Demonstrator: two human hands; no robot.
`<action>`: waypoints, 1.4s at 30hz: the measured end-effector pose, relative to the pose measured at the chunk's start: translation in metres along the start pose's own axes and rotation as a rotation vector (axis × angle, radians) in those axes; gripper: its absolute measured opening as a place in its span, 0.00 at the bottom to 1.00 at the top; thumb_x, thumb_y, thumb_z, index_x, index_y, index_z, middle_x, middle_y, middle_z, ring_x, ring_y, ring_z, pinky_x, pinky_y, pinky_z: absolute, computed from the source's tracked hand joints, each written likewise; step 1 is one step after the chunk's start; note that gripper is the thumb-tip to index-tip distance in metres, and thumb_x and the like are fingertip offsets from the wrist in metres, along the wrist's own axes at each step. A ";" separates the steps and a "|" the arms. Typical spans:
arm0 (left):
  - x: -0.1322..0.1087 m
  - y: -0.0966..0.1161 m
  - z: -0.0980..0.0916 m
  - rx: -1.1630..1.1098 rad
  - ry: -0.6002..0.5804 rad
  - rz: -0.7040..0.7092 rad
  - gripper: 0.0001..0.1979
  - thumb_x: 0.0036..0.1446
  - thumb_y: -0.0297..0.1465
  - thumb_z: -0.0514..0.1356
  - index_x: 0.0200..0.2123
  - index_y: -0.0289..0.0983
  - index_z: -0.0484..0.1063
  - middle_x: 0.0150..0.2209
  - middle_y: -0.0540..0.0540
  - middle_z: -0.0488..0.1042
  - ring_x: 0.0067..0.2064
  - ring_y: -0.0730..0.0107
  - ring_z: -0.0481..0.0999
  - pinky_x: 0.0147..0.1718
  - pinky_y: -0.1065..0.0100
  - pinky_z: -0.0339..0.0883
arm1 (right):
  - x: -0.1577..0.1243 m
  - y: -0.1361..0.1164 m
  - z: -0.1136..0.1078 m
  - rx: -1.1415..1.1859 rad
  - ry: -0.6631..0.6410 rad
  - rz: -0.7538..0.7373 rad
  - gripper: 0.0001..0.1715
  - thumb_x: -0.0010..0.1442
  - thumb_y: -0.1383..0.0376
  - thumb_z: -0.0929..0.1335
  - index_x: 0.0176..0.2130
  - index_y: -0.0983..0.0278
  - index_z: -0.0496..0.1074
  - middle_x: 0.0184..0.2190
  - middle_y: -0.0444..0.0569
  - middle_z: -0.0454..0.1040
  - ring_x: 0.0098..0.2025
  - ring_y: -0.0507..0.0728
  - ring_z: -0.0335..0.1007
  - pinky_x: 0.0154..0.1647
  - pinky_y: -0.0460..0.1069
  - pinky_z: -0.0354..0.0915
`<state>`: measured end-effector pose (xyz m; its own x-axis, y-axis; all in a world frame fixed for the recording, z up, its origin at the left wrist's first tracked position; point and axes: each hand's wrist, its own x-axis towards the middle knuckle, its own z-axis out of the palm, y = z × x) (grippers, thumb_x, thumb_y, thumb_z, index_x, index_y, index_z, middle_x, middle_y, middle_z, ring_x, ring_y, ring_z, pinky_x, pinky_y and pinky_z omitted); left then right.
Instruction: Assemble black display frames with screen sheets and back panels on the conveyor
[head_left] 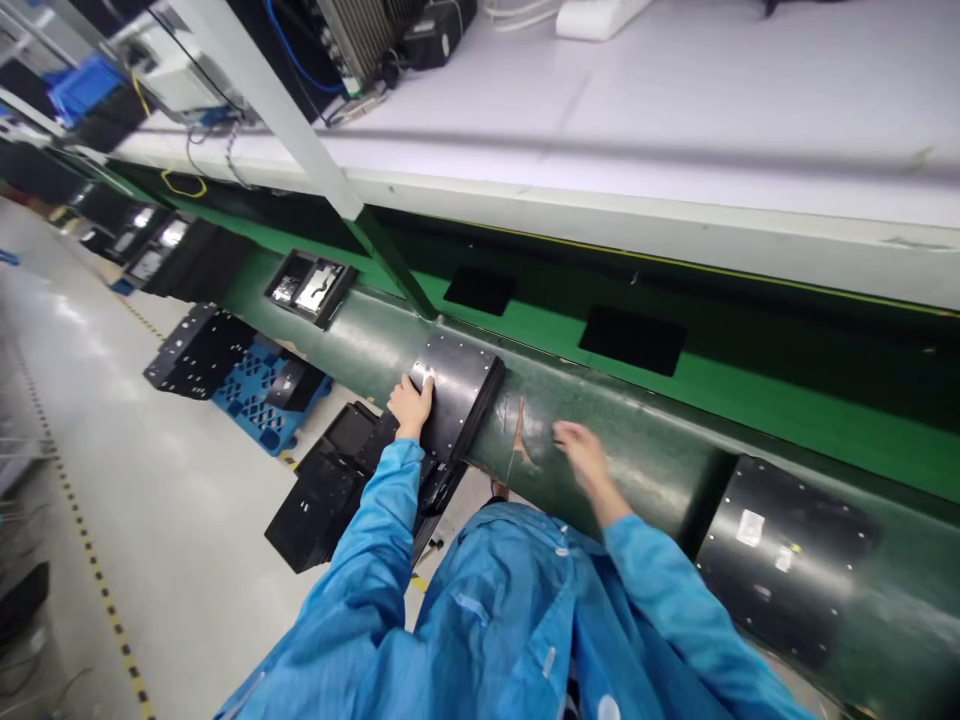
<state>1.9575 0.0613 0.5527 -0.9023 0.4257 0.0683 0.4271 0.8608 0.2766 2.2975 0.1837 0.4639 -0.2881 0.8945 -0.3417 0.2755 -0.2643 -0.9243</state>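
Black flat case (459, 392): lies on the green bench (645, 445), left of the wearer's middle; its far edge sits near the bench's back edge, and its near end reaches the front edge.
Left hand (411, 405): at the case's left edge, thumb spread from the fingers and resting on top; whether the fingers grip beneath the edge, I cannot tell.
Right hand (582, 455): over bare bench, apart from the case; motion blur hides its fingers, so I cannot tell whether it is wide, narrow or holding anything.
Room to the right: a bare stretch of bench, marked by a brown scuff (519, 430), runs to the second black case (787, 560).
Room to the left: a shorter bare stretch, ending at the black tray (309, 290).
Back edge: a post (394, 262) stands close behind the case's far left corner; the white shelf (645, 215) overhangs farther back.
Front edge: black parts (322, 505) crowd the case's near left side; a blue pallet (251, 400) lies beyond them.
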 end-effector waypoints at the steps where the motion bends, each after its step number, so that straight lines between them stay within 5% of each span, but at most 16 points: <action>1: 0.006 -0.010 0.005 -0.004 -0.004 0.009 0.37 0.69 0.49 0.55 0.70 0.27 0.64 0.62 0.24 0.71 0.65 0.37 0.67 0.63 0.44 0.62 | 0.001 -0.020 0.048 0.060 -0.106 0.066 0.36 0.55 0.39 0.71 0.49 0.63 0.79 0.49 0.63 0.81 0.47 0.65 0.81 0.45 0.59 0.77; 4: -0.016 -0.006 0.022 -0.048 0.060 0.102 0.36 0.67 0.49 0.58 0.67 0.29 0.68 0.63 0.27 0.70 0.67 0.41 0.66 0.65 0.49 0.61 | -0.005 -0.060 0.142 0.117 -0.254 0.117 0.33 0.62 0.41 0.69 0.53 0.62 0.76 0.53 0.60 0.81 0.51 0.63 0.80 0.45 0.55 0.78; 6: -0.048 0.014 0.025 -0.079 0.059 0.171 0.35 0.65 0.47 0.60 0.67 0.30 0.69 0.65 0.27 0.68 0.68 0.42 0.64 0.66 0.49 0.60 | -0.014 -0.067 0.154 0.130 -0.196 0.065 0.33 0.65 0.39 0.67 0.53 0.61 0.76 0.50 0.58 0.83 0.52 0.63 0.80 0.45 0.55 0.78; 10: -0.118 0.057 0.019 -0.188 -0.142 0.405 0.43 0.62 0.53 0.64 0.74 0.42 0.62 0.73 0.32 0.60 0.75 0.40 0.57 0.70 0.42 0.55 | -0.036 -0.054 0.086 0.331 0.037 0.036 0.36 0.59 0.38 0.73 0.52 0.62 0.77 0.46 0.56 0.84 0.46 0.65 0.83 0.45 0.56 0.78; 14: -0.175 0.078 0.025 -0.507 -0.578 0.664 0.41 0.63 0.52 0.65 0.75 0.48 0.62 0.77 0.39 0.57 0.78 0.47 0.54 0.73 0.45 0.53 | -0.054 -0.049 0.009 0.299 0.161 -0.008 0.34 0.56 0.42 0.77 0.51 0.61 0.80 0.47 0.54 0.84 0.48 0.66 0.82 0.49 0.57 0.78; 18: -0.200 0.084 0.038 -0.834 -0.908 0.715 0.31 0.70 0.44 0.57 0.72 0.39 0.67 0.72 0.39 0.67 0.73 0.56 0.65 0.72 0.54 0.58 | -0.057 -0.046 -0.011 -0.004 0.171 0.077 0.31 0.56 0.39 0.75 0.44 0.60 0.81 0.37 0.53 0.84 0.40 0.66 0.81 0.40 0.57 0.76; 22: -0.202 0.091 0.034 -0.714 -0.817 0.592 0.24 0.73 0.38 0.51 0.63 0.37 0.76 0.60 0.39 0.80 0.60 0.55 0.80 0.62 0.56 0.69 | -0.047 -0.031 -0.004 -0.153 0.028 0.045 0.31 0.59 0.36 0.71 0.46 0.56 0.79 0.31 0.48 0.78 0.34 0.62 0.77 0.36 0.55 0.73; 26: -0.199 0.101 0.022 -0.313 -0.627 0.477 0.21 0.75 0.37 0.49 0.52 0.36 0.81 0.48 0.37 0.85 0.51 0.51 0.84 0.53 0.57 0.71 | -0.024 -0.022 0.005 -0.314 0.136 -0.248 0.31 0.52 0.34 0.74 0.33 0.58 0.73 0.35 0.50 0.73 0.42 0.62 0.73 0.47 0.56 0.69; 29: -0.193 0.110 0.017 -0.156 -0.553 0.399 0.20 0.75 0.37 0.51 0.49 0.38 0.82 0.46 0.36 0.85 0.51 0.50 0.84 0.50 0.59 0.70 | -0.007 -0.018 0.020 -0.201 0.158 -0.326 0.34 0.52 0.34 0.73 0.30 0.57 0.62 0.33 0.45 0.67 0.38 0.59 0.66 0.43 0.54 0.66; 36: -0.179 0.120 0.010 -0.137 -0.497 0.323 0.17 0.73 0.38 0.54 0.48 0.41 0.84 0.48 0.37 0.85 0.52 0.53 0.83 0.49 0.62 0.69 | 0.000 -0.010 0.036 -0.045 0.256 -0.331 0.32 0.50 0.40 0.75 0.30 0.57 0.58 0.32 0.40 0.59 0.34 0.55 0.58 0.38 0.51 0.58; 42: -0.175 0.129 0.005 -0.234 -0.477 0.297 0.17 0.72 0.39 0.55 0.48 0.44 0.85 0.48 0.40 0.85 0.52 0.54 0.82 0.50 0.62 0.69 | -0.008 -0.032 0.031 -0.081 0.397 -0.358 0.30 0.50 0.47 0.77 0.31 0.56 0.57 0.34 0.41 0.59 0.36 0.56 0.59 0.42 0.53 0.60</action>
<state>2.1707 0.0989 0.5718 -0.5978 0.7627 -0.2470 0.5831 0.6251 0.5188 2.2628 0.1740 0.4911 -0.0128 0.9951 0.0975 0.2980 0.0969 -0.9496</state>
